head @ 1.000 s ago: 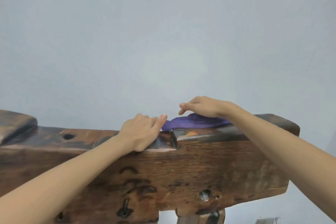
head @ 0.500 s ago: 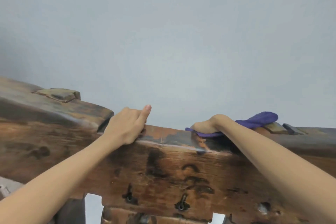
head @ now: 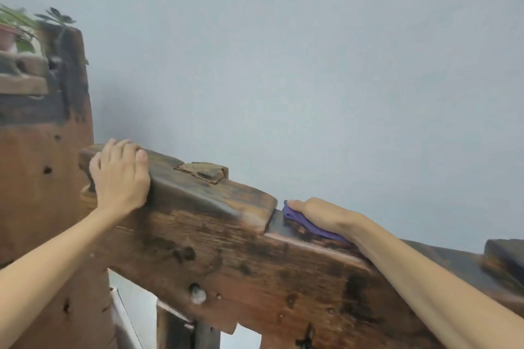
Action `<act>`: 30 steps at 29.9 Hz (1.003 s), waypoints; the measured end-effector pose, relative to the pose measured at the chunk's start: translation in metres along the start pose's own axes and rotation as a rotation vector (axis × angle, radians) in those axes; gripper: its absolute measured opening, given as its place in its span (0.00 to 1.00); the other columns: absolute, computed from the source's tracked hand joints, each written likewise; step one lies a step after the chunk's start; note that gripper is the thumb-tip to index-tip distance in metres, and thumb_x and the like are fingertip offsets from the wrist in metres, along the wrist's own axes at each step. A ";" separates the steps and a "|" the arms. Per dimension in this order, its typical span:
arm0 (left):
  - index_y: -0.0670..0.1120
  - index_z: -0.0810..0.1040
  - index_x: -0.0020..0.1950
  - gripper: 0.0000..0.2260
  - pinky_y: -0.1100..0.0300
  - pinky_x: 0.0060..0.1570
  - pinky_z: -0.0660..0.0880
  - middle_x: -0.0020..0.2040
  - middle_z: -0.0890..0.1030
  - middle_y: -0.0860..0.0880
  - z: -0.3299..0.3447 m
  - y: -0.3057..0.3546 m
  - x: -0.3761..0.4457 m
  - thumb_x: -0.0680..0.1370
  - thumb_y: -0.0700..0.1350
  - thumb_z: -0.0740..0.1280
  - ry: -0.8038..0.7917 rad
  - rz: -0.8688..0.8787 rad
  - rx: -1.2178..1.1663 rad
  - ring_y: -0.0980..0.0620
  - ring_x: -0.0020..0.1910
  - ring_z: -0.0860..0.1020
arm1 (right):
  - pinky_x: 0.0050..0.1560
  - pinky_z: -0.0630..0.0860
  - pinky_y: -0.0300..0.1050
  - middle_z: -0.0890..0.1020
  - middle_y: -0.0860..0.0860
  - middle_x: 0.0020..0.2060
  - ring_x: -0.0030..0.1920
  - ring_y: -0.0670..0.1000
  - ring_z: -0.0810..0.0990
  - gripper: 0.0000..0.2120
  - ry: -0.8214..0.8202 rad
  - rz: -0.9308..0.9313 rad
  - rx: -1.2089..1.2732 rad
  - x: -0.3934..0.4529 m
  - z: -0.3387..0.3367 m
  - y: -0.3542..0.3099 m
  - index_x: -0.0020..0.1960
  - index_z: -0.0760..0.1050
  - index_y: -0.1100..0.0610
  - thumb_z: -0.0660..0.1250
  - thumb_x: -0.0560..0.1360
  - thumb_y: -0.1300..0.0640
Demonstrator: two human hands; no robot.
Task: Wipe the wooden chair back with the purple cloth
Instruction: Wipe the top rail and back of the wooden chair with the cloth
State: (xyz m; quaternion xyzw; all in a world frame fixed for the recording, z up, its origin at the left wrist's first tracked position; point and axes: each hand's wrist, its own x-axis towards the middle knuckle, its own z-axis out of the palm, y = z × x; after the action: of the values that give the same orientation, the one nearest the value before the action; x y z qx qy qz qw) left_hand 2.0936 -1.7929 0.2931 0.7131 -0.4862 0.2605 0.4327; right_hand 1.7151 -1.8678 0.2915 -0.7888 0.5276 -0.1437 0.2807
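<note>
The dark, worn wooden chair back point(head: 255, 258) runs across the lower frame, sloping down to the right. My right hand point(head: 320, 215) presses the purple cloth point(head: 295, 216) flat onto the top edge, just right of a raised step in the rail. Only a strip of cloth shows under the palm and fingers. My left hand point(head: 120, 175) grips the left end of the top rail, fingers curled over its far side.
A tall wooden cabinet point(head: 42, 178) stands close at the left, almost touching the rail's end. A potted green plant point(head: 17, 31) sits on it. A plain pale wall point(head: 312, 65) fills the background. Gaps show below the rail.
My right hand has slid the cloth leftwards along the top edge up to the raised step. My left hand has shifted to the rail's left end. The view has swung left, revealing the cabinet.
</note>
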 end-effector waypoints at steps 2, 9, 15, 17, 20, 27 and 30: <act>0.40 0.81 0.59 0.20 0.44 0.72 0.58 0.66 0.79 0.39 0.012 -0.014 0.004 0.81 0.48 0.53 0.077 0.045 -0.057 0.38 0.73 0.70 | 0.60 0.74 0.52 0.85 0.47 0.32 0.41 0.50 0.82 0.29 0.116 -0.004 0.034 0.017 0.021 -0.032 0.34 0.78 0.53 0.50 0.78 0.36; 0.42 0.70 0.67 0.19 0.46 0.79 0.48 0.77 0.68 0.44 0.026 -0.020 -0.007 0.77 0.46 0.59 0.283 -0.142 -0.454 0.43 0.78 0.63 | 0.36 0.68 0.43 0.80 0.58 0.29 0.27 0.55 0.73 0.22 0.182 0.105 0.199 0.071 0.046 -0.138 0.46 0.81 0.63 0.56 0.75 0.48; 0.41 0.58 0.81 0.32 0.48 0.81 0.44 0.82 0.60 0.42 0.038 -0.023 -0.019 0.79 0.53 0.50 0.283 -0.736 -0.662 0.46 0.83 0.52 | 0.47 0.75 0.46 0.84 0.51 0.44 0.43 0.57 0.82 0.22 0.496 0.095 -0.060 0.112 0.071 -0.194 0.52 0.80 0.52 0.49 0.81 0.46; 0.40 0.60 0.81 0.32 0.49 0.81 0.45 0.81 0.63 0.41 0.042 -0.032 -0.017 0.80 0.54 0.50 0.288 -0.723 -0.610 0.46 0.82 0.56 | 0.41 0.71 0.45 0.85 0.53 0.45 0.40 0.56 0.81 0.19 0.338 0.031 -0.166 0.126 0.073 -0.219 0.50 0.81 0.53 0.52 0.79 0.48; 0.39 0.65 0.78 0.30 0.48 0.80 0.49 0.77 0.69 0.41 0.045 -0.035 -0.018 0.80 0.54 0.52 0.323 -0.709 -0.579 0.44 0.79 0.61 | 0.34 0.67 0.43 0.81 0.61 0.39 0.33 0.57 0.74 0.14 0.082 0.003 -0.171 0.143 0.078 -0.251 0.41 0.77 0.59 0.56 0.75 0.55; 0.39 0.70 0.73 0.30 0.46 0.79 0.51 0.72 0.74 0.42 0.051 -0.042 -0.019 0.78 0.57 0.52 0.354 -0.644 -0.565 0.43 0.76 0.66 | 0.44 0.70 0.49 0.78 0.59 0.43 0.40 0.57 0.74 0.16 -0.117 0.016 0.011 0.187 0.121 -0.341 0.50 0.82 0.58 0.57 0.74 0.55; 0.40 0.71 0.71 0.29 0.46 0.79 0.51 0.71 0.75 0.43 0.049 -0.045 -0.018 0.78 0.57 0.51 0.368 -0.646 -0.579 0.44 0.75 0.67 | 0.54 0.77 0.48 0.84 0.54 0.52 0.51 0.58 0.83 0.20 -0.041 -0.232 0.053 0.191 0.140 -0.372 0.55 0.84 0.58 0.55 0.82 0.51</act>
State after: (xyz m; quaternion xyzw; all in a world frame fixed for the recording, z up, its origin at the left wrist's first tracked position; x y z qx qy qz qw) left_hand 2.1257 -1.8204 0.2382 0.6197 -0.2073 0.0883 0.7518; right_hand 2.1442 -1.8948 0.3870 -0.8397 0.4228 -0.1728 0.2937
